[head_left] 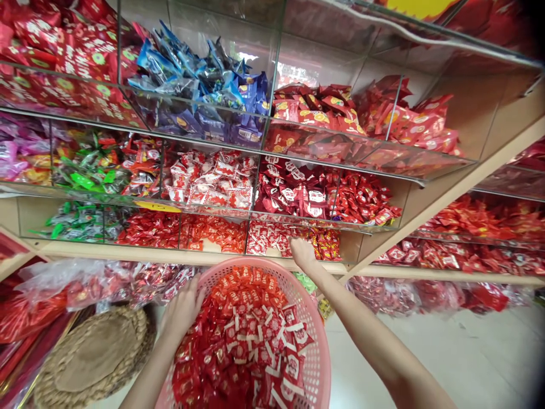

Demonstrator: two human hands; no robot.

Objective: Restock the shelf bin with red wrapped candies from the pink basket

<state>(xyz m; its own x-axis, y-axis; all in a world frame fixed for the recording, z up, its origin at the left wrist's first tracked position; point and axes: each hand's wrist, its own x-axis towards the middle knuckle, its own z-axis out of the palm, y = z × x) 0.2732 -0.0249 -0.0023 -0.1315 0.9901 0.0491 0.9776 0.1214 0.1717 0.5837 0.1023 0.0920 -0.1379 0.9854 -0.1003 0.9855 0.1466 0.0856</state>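
Observation:
A pink perforated plastic basket (321, 341) is filled with small wrapped candies (255, 329), orange-red at the far side, red and white at the right. On its left rim rests my left hand (183, 304), fingers curled over the edge. My right hand (303, 254) reaches over the far rim to the lowest shelf, at the front of a compartment of red-and-white candies (270, 236). Its fingers are curled closed, and whatever lies inside them is hidden. Just right of that hand are red-and-yellow wrapped candies (327, 241).
Clear-fronted shelves hold blue packets (200, 74), red packets (315, 108) and maroon packets (293, 190). A slanting wooden upright (447, 187) stands at right. Bagged goods (123, 281) sit below the shelves. A round woven stool (93, 352) is at lower left, on the tiled floor (426, 341).

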